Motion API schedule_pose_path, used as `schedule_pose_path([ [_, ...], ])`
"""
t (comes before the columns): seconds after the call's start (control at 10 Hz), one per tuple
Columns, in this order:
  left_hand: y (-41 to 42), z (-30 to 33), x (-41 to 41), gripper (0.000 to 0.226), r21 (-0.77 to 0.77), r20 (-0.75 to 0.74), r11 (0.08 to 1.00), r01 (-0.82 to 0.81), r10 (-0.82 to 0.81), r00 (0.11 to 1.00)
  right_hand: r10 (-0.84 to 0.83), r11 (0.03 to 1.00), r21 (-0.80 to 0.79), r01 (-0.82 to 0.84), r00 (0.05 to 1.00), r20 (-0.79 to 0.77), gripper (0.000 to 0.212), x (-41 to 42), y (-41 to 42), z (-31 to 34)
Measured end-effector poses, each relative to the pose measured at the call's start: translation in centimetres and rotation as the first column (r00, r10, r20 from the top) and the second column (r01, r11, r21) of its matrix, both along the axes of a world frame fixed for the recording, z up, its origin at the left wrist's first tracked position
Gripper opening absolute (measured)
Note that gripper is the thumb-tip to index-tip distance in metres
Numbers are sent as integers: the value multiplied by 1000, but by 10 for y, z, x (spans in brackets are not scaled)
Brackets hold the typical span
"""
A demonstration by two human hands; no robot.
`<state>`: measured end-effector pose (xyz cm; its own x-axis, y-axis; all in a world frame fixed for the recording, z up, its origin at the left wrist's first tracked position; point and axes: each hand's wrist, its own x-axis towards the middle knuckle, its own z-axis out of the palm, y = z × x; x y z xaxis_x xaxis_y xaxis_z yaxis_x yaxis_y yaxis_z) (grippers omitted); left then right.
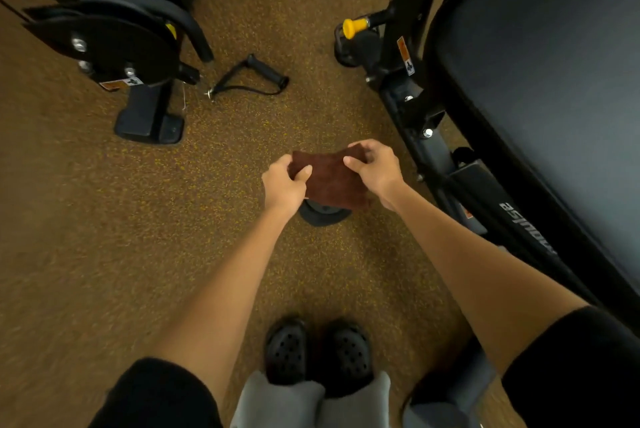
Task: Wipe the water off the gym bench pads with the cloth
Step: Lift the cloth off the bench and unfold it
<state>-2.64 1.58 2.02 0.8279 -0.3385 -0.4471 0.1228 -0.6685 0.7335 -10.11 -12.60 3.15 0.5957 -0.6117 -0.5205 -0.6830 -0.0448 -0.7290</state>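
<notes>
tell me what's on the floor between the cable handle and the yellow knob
Nothing: in the head view only bare speckled floor lies between the cable handle and the yellow knob. The brown cloth is held nearer the camera.

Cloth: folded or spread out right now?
Folded, apparently: the cloth is a small thick rectangle, pinched by the left hand and right hand, above the floor.
</notes>
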Motion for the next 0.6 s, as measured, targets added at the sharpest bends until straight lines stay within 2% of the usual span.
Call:
schedule_pose_path([
  [0.3,-2,-50,-10,29,113,68,993,28,-36,997,55,969,-234,-74,995,-85,27,0,13,-46],
  [0.5,0,-50,-4,45,160,11,987,3,-5,1000,108,955,-242,-171,961,-253,36,7,17,-50],
  [0.6,-3,-37,7,48,144,43,989,21,-28,999,142,928,-281,-243,930,-338,48,14,12,-38],
])
